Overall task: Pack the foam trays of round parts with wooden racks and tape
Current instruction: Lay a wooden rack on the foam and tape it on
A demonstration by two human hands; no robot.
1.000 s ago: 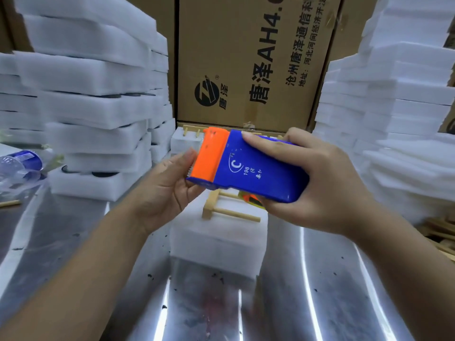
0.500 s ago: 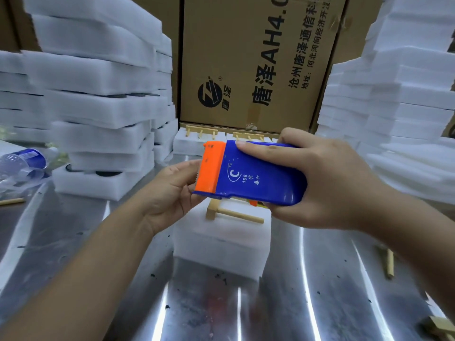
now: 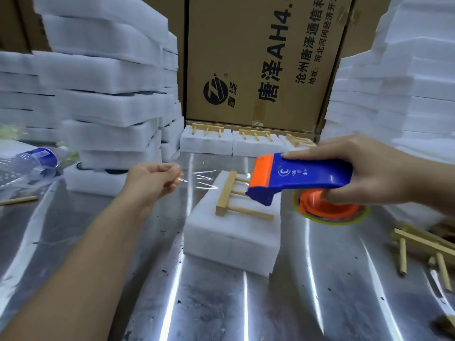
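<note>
our left hand [image 3: 152, 180] pinches the loose end of the clear thin tape [image 3: 197, 179] between thumb and curled fingers, out to the left of the white foam tray [image 3: 231, 232]. our right hand [image 3: 369, 173] is clamped round the blue and orange plastic tape dispenser [image 3: 302, 175], held above the tray's right side. the strip hangs stretched between the hands, over the pale wooden rack [image 3: 236, 200] lying on the tray. the tray sits mid-way across the shiny metal table [image 3: 320, 291].

we judge the tape light, sticky and quick to wrinkle or fold on itself, so it wants tension and a hold at its very end. the foam looks soft and likely to dent at its corners.

room to move lies left of and in front of the tray; loose wooden sticks [image 3: 423, 247] crowd the right. farther back, small foam packs topped with racks [image 3: 206, 142] stand against the brown cardboard box [image 3: 258, 57], and tall white foam stacks [image 3: 105, 77] wall both sides.
</note>
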